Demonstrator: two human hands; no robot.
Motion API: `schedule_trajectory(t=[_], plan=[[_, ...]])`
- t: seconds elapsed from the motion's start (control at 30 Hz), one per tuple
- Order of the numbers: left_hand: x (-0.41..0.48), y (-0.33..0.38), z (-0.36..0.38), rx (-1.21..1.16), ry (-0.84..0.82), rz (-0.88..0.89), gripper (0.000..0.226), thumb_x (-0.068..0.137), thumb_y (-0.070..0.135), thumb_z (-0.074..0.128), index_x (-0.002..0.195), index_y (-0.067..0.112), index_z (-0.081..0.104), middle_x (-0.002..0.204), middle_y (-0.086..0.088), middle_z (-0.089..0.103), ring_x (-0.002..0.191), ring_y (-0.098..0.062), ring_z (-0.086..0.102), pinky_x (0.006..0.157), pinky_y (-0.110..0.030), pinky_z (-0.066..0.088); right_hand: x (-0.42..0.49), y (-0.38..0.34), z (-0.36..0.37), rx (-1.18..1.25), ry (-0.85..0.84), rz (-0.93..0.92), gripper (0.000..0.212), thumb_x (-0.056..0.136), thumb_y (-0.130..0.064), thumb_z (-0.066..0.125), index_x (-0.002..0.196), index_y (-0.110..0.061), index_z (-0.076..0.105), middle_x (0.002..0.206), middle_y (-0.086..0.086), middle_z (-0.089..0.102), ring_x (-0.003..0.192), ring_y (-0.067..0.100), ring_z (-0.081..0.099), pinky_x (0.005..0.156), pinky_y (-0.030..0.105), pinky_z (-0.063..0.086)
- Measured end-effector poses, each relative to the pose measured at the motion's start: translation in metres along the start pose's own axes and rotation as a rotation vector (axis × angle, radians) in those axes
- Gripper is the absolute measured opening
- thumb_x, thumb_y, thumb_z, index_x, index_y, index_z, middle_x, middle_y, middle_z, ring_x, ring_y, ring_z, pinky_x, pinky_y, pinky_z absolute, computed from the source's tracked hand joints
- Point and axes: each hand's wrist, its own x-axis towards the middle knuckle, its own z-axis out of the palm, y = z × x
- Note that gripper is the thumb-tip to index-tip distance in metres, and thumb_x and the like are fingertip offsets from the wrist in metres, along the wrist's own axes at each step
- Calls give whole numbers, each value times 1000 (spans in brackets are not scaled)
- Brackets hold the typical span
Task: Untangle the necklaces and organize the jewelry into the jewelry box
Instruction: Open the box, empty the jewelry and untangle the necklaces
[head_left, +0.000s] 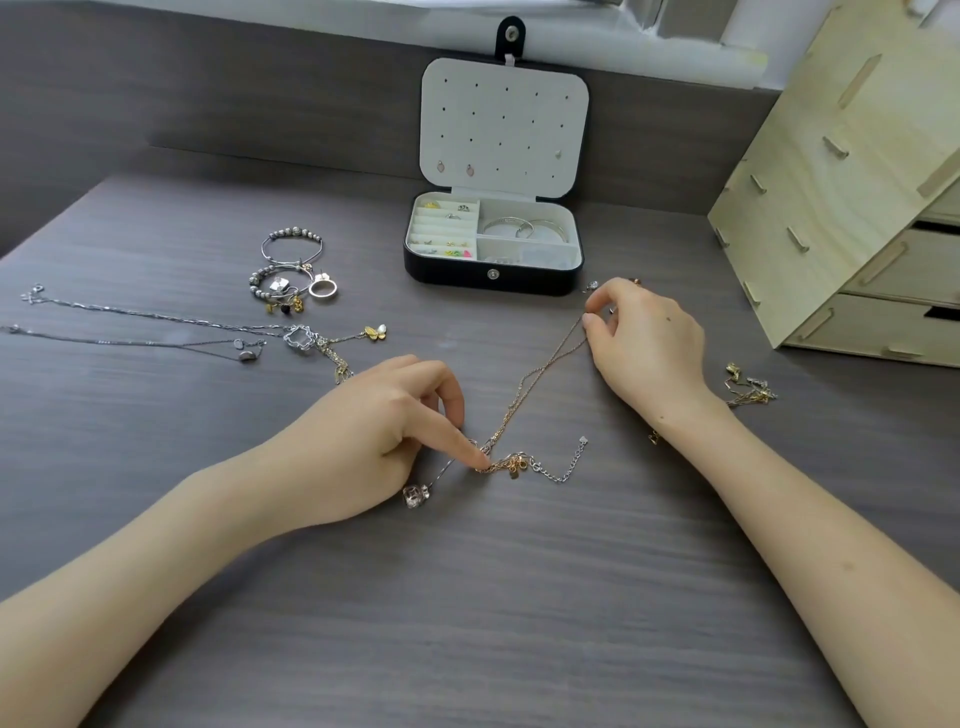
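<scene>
A rose-gold necklace chain stretches across the dark table between my two hands. My right hand pinches its upper end between thumb and forefinger. My left hand presses a fingertip on the tangled knot of gold and silver chain, its other fingers curled. A clear crystal pendant lies just under that hand. The black jewelry box stands open behind, with rings, earrings and bangles in its white compartments.
At the left lie two silver necklaces, a gold butterfly necklace, beaded bracelets and a ring. A gold chain heap sits right of my right wrist. A wooden drawer unit stands at the right.
</scene>
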Motion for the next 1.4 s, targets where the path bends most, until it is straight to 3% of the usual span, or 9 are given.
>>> schedule_trajectory(t=[0.2, 0.3, 0.37, 0.5, 0.57, 0.77, 0.9, 1.1, 1.4], plan=[[-1, 1, -5, -115, -39, -67, 64, 68, -10, 38, 89, 39, 74, 90, 21, 56, 83, -1, 52, 72, -25, 43, -4, 0, -3, -7, 23, -35, 19, 95, -27, 49, 111, -21, 58, 97, 3, 66, 101, 28, 56, 71, 31, 33], [0, 2, -9, -178, -25, -83, 62, 67, -10, 37, 94, 35, 70, 86, 19, 63, 81, -2, 58, 70, -19, 45, -15, -5, -14, 129, -11, -138, 10, 90, -31, 56, 93, -25, 63, 80, -8, 64, 82, 18, 57, 70, 30, 39], [0, 4, -12, -199, -12, -112, 51, 71, -6, 40, 92, 31, 68, 83, 14, 66, 77, -3, 60, 67, -13, 44, -30, -10, -27, 271, -177, -244, 14, 82, -42, 62, 76, -28, 63, 67, -16, 59, 65, 6, 51, 66, 30, 42], [1, 13, -9, -133, 9, -191, 15, 79, 28, 55, 82, 29, 70, 76, 14, 64, 73, -4, 57, 64, -9, 40, -59, -13, -47, 253, -469, -388, 23, 67, -54, 66, 69, -32, 64, 69, -18, 60, 74, 1, 51, 66, 21, 41], [1, 16, -4, -70, 23, -209, 25, 77, 46, 50, 82, 29, 69, 77, 16, 60, 75, -2, 54, 64, -10, 39, -66, -8, -49, 198, -506, -427, 18, 70, -50, 69, 73, -33, 64, 74, -17, 59, 78, 1, 50, 70, 19, 40], [-1, 38, 1, 276, 73, 32, 28, 87, 38, 47, 95, 33, 73, 90, 3, 57, 78, -18, 47, 68, -27, 32, -65, 0, -45, 139, -398, -373, 9, 82, -36, 67, 77, -28, 65, 73, -15, 56, 69, -3, 47, 61, 8, 32], [-4, 42, 2, 398, 7, 60, 31, 90, 46, 44, 105, 40, 70, 97, -3, 57, 86, -22, 46, 70, -29, 20, -61, 1, -42, 116, -363, -307, 11, 85, -35, 64, 75, -32, 59, 75, -14, 55, 68, -1, 46, 61, 22, 29], [-13, 46, 0, 307, -101, 73, 30, 91, 48, 43, 110, 46, 66, 105, 0, 55, 95, -21, 45, 73, -35, 32, -60, -1, -34, 80, -284, -236, 13, 89, -33, 59, 78, -27, 57, 71, -16, 48, 76, 9, 46, 68, 24, 29], [-24, 50, -6, 29, -261, 100, 26, 87, 48, 50, 108, 48, 66, 114, 12, 53, 100, -2, 42, 84, -35, 36, -63, -1, -42, -48, -227, -199, 10, 88, -26, 55, 84, -20, 61, 86, -5, 57, 90, 21, 56, 72, 30, 38]])
